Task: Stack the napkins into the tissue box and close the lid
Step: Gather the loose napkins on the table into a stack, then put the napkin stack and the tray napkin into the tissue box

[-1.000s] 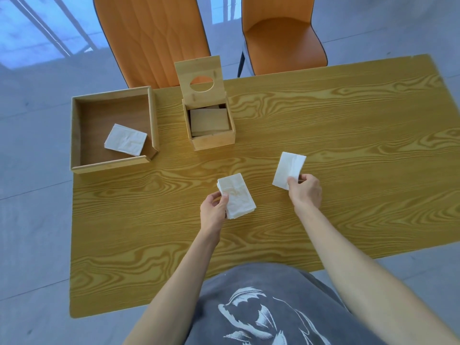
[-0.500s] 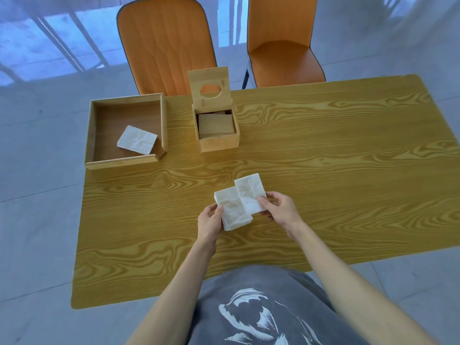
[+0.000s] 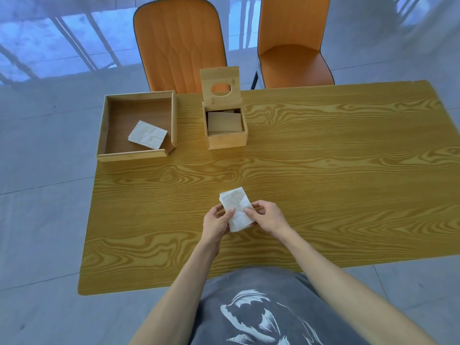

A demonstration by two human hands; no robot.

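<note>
A stack of white napkins (image 3: 236, 204) rests low over the middle of the wooden table (image 3: 323, 170), held from both sides. My left hand (image 3: 216, 224) grips its left edge and my right hand (image 3: 267, 216) pinches its right edge. The wooden tissue box (image 3: 226, 140) stands farther back with its lid (image 3: 220, 77), which has a round hole, raised upright; a loose wooden plate lies inside it. Another folded white napkin (image 3: 148, 134) lies in the wooden tray (image 3: 104, 125) at the back left.
Two orange chairs (image 3: 179, 43) (image 3: 293, 53) stand behind the table's far edge. The tray overhangs the table's left side. Grey tiled floor surrounds the table.
My right hand brought its napkin leftward and laid it onto the one in my left hand; both hands now hold them as one aligned stack. The camera view has tilted.
</note>
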